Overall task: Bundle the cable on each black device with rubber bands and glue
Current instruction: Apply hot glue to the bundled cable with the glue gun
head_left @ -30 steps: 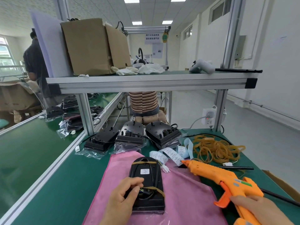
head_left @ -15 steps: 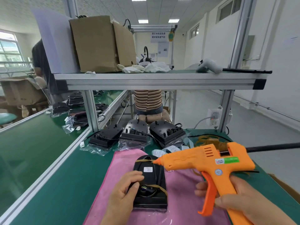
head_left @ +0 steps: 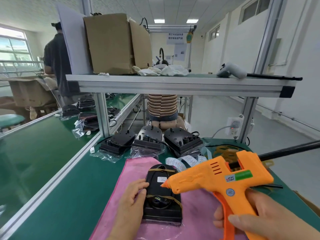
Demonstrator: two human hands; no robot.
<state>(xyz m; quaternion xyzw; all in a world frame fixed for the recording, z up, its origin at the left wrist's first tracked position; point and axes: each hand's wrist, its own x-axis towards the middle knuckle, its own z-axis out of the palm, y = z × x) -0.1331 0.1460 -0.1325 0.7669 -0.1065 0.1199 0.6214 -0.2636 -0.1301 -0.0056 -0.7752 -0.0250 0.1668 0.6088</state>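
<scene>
A black device (head_left: 161,207) lies on a pink cloth (head_left: 195,207) with two tan rubber bands across it and its cable coiled under the near band. My left hand (head_left: 132,198) rests on the device's left edge, thumb and fingers against it. My right hand (head_left: 256,217) grips the handle of an orange glue gun (head_left: 216,179), whose nozzle points left and hovers just over the middle of the device, by its white label.
Three more black devices (head_left: 147,141) sit in plastic bags behind the cloth. A pile of rubber bands (head_left: 225,151) and white label strips (head_left: 183,159) lie at the right. A shelf (head_left: 173,84) overhangs the bench. A socket (head_left: 233,126) hangs on the right post.
My right hand has lifted the glue gun off the table and swung it left, bringing the nozzle down over the device. My left hand has stayed on the device.
</scene>
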